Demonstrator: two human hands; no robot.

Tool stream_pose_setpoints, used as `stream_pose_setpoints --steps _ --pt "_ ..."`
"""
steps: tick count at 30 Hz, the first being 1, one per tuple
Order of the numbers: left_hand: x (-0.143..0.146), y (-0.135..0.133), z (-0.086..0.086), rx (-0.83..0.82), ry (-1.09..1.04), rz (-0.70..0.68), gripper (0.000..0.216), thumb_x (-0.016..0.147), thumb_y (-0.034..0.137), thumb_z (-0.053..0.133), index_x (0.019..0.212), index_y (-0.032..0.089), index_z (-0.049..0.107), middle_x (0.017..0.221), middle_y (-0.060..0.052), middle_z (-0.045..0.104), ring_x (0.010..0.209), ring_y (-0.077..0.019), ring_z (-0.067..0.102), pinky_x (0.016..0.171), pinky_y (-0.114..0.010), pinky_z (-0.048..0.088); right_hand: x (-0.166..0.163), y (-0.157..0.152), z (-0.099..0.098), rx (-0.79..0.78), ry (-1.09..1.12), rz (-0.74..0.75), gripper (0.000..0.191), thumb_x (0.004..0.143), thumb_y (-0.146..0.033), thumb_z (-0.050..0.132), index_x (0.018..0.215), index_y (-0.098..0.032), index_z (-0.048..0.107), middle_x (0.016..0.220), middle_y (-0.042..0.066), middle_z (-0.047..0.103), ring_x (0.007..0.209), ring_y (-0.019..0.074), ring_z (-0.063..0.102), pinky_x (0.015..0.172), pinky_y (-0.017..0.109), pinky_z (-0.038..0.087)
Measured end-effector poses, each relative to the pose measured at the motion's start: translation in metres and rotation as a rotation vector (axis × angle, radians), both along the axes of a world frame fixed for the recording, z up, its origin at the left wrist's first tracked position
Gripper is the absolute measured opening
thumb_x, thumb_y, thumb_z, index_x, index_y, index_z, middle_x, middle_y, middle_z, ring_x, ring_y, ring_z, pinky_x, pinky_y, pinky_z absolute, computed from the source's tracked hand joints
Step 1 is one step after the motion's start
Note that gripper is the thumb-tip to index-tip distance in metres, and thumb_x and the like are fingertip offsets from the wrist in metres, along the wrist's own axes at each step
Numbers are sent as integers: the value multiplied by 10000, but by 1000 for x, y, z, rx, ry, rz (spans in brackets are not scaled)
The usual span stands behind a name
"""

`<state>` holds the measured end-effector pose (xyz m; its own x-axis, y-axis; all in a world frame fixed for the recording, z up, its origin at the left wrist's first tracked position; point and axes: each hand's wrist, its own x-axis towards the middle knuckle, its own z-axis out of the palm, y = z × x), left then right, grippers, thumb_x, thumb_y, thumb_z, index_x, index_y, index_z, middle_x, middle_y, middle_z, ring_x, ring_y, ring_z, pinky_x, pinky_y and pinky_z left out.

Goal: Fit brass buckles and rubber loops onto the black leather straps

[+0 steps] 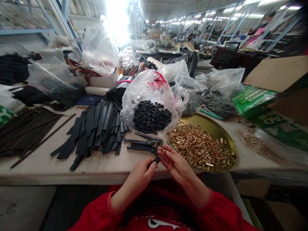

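My left hand (141, 172) is closed around a short black strip (154, 162), thumb pressed along it, and the strip's end pokes out toward my other hand. My right hand (177, 163) is half open, the lower fingers loosely stretched, with a small gold piece (164, 152) pinched between thumb and forefinger, near the strip's end but apart from it as far as I can see. Both hands are just over the front edge of the table (43, 171). Right beyond my fingertips lie a few black straps (143, 142), at least one with a gold buckle (154, 143) on it. To the left of those is a fanned heap of flat black strips (96, 126), and farther left a bundle of dark brown strips (26, 128). Straight ahead, an open plastic bag (138, 85) holds a mass of little black loops (152, 117). Just right of it, a round gold-coloured tray (214, 123) is spread with gold buckles (199, 144), close beside my right hand.
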<state>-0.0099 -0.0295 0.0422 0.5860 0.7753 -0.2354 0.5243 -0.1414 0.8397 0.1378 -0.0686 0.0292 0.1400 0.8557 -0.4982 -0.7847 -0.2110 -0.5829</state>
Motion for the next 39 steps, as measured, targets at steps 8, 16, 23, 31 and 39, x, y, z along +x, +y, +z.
stream_pose_setpoints --steps 8,16,23,31,39 --pt "11 -8 -7 99 -78 -41 237 872 293 363 846 179 569 812 -41 631 736 -169 557 644 -251 365 -26 -11 -3 45 -20 -43 257 678 -311 691 900 -211 607 867 30 717 809 150 644 726 277 488" --pt "11 -8 -6 48 -103 -19 240 872 308 366 773 171 535 728 -16 587 661 -147 514 597 -235 349 -26 -11 -7 114 -329 -83 243 716 -359 660 908 -213 631 873 28 708 867 154 618 825 305 449" --pt "7 -10 -2 -57 -146 6 229 849 322 404 753 167 543 678 9 566 600 -128 486 568 -228 352 -24 -9 -6 70 -326 -100 293 707 -388 653 941 -216 616 856 27 690 831 172 611 775 313 455" --pt "5 -9 -5 -254 -199 62 284 816 398 424 701 164 537 556 49 474 456 -90 394 454 -213 312 -24 -26 -8 64 -668 -9 248 739 -441 594 769 -194 600 719 -7 615 680 141 541 662 263 440" --pt "2 -17 -5 -214 -162 112 266 796 341 414 622 166 513 547 40 486 514 -105 426 503 -220 318 -23 -32 -8 98 -723 83 223 730 -405 597 781 -192 558 725 -4 597 682 145 542 654 261 443"
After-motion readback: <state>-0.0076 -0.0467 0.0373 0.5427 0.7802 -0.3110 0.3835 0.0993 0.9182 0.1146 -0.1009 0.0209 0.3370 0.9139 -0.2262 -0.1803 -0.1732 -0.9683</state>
